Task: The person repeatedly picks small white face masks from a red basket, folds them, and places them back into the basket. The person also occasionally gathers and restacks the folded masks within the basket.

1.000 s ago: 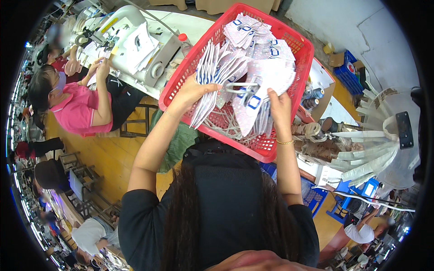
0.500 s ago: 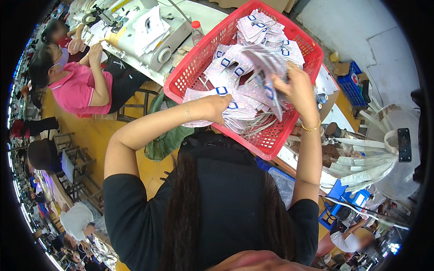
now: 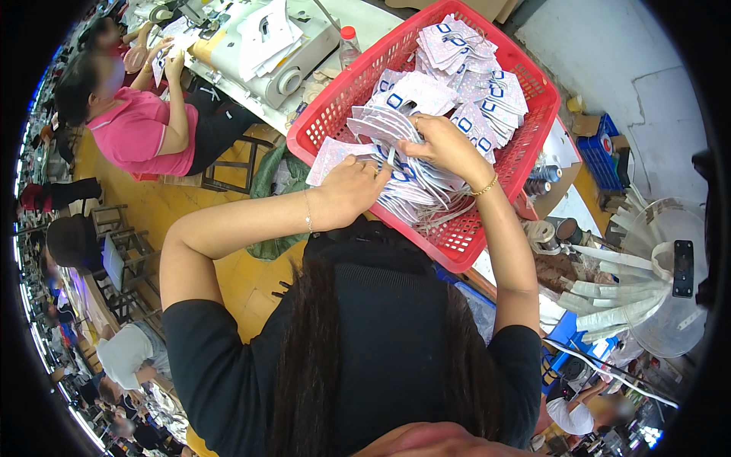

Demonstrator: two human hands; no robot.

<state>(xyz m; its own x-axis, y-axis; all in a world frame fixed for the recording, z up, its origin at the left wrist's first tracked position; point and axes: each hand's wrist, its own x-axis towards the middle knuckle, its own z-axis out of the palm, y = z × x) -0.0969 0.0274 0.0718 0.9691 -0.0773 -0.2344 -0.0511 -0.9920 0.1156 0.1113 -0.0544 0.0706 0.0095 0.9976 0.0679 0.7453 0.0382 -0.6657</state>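
A red plastic basket [image 3: 308, 137] in front of me holds several stacks of pale, speckled fabric pieces [image 3: 499, 99] with blue rectangular outlines. My right hand [image 3: 449, 148] is closed on a fanned bundle of these fabric pieces [image 3: 381, 126], tilted over the near-left part of the basket. Close beside it, my left hand [image 3: 346, 194] reaches over the basket's near rim with curled fingers against the fabric pieces [image 3: 335, 156]. Its fingertips lie at the lower edge of the bundle, partly hiding it. Thin pale strips [image 3: 449, 213] trail from the stacks near the front corner.
A sewing machine [image 3: 285, 57] with papers on top and a red-capped bottle [image 3: 349, 44] stand left of the basket. Thread spools [image 3: 544, 179] sit at its right. A person in a pink shirt [image 3: 141, 129] works at the left. White strips [image 3: 609, 293] hang farther right.
My right hand has swung the bundle left and nearer, bringing it against my left hand. The left hand has shifted slightly toward me. The view has moved a little, so the basket appears farther right.
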